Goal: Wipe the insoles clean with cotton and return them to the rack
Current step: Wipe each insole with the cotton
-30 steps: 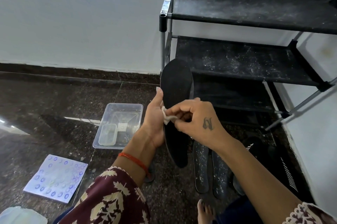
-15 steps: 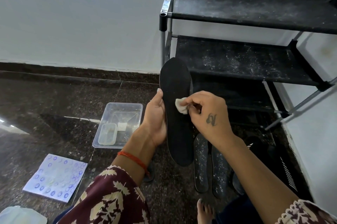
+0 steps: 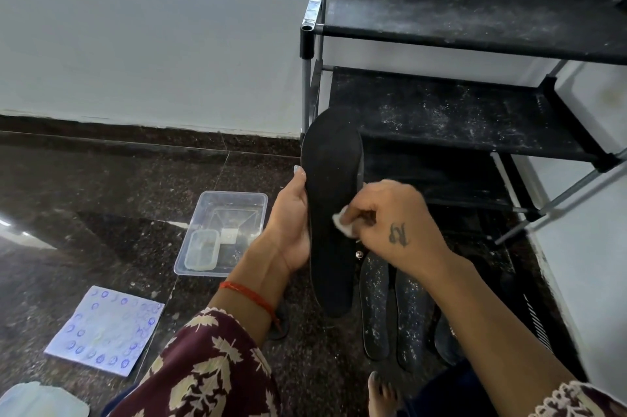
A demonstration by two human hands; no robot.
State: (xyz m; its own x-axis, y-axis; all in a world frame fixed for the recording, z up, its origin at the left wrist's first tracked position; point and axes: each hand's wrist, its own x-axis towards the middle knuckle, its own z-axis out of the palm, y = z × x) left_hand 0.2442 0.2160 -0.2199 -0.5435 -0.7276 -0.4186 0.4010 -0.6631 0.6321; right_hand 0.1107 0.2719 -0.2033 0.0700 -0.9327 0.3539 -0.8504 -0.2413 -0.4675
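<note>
My left hand grips a black insole by its left edge and holds it upright, toe end up, in front of the rack. My right hand pinches a small white cotton wad and presses it against the insole's middle. Two more dark insoles, speckled with white dust, lie side by side on the floor below my right wrist. The black shoe rack stands at the right; its dusty upper shelves carry nothing.
A clear plastic tub holding a smaller lidded box sits on the dark stone floor left of my hands. A blue-patterned cloth lies at lower left. Dark footwear lies under the rack. The white wall runs behind.
My right hand with the cotton went up the insole and has come back down to its middle. The left hand kept holding the insole upright, almost still.
</note>
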